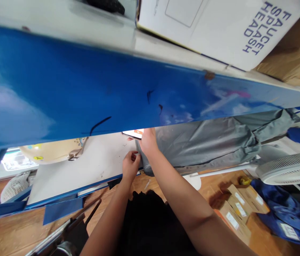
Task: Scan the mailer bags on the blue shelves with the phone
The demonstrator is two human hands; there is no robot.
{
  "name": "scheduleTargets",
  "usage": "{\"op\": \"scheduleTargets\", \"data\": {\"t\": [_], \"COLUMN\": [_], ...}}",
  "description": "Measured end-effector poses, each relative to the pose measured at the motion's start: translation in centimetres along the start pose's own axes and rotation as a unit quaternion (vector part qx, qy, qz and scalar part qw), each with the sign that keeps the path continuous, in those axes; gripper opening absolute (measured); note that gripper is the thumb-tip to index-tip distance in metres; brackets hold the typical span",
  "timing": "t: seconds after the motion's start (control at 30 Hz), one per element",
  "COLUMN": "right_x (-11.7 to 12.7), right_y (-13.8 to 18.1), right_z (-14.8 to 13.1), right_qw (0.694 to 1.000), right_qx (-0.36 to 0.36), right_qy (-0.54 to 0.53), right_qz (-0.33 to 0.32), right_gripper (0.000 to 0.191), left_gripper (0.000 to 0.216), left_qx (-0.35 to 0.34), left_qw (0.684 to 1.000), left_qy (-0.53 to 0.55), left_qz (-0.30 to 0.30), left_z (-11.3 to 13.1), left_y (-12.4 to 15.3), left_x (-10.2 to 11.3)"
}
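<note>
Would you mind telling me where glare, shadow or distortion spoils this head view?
Head view: white glare washes over the blue shelf edge at left; the lower shelf, where both hands meet the grey cloth, sits in shadow; the wide lens bends and tilts the shelf lines; the box lettering stays sharp.

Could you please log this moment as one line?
left hand: pinching grey bag edge | right hand: on bag, lower shelf
</note>
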State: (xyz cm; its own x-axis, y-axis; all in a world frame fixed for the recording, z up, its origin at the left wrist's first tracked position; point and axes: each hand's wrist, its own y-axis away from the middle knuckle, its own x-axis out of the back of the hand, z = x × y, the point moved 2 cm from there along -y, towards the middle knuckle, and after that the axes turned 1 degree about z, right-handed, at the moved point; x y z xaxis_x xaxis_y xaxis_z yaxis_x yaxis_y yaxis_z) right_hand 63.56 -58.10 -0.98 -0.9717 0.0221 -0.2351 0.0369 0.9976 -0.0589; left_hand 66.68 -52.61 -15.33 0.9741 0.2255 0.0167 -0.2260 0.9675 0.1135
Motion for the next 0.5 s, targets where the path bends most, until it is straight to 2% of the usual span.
{"op": "scheduleTargets", "data": {"t": [0.23,0.4,0.5], "right_x": [1.5,2.6,3.0], "right_y": [2.5,3.8,4.2], "right_z": [-1.0,-1.3,-1.4], "right_qw": [0.994,0.991,0.990], "right_qx": [-0.054,-0.064,-0.064], "right_qy": [-0.035,-0.045,-0.064], "right_qz": [-0.091,-0.109,-0.104], "right_gripper": [0.059,0.059,0.053], "left_gripper": [0.025,0.022,0.027], "left_qx": [-0.002,-0.013,-0.014], "left_qw": [1.000,1.000,0.999], "left_qy": [0.002,-0.020,-0.037], "left_qz": [-0.005,-0.002,0.004], "left_z": [0.2,0.3,0.1], "left_y": [0.1,0.2,0.2], "left_x": [0.0,0.1,0.2]}}
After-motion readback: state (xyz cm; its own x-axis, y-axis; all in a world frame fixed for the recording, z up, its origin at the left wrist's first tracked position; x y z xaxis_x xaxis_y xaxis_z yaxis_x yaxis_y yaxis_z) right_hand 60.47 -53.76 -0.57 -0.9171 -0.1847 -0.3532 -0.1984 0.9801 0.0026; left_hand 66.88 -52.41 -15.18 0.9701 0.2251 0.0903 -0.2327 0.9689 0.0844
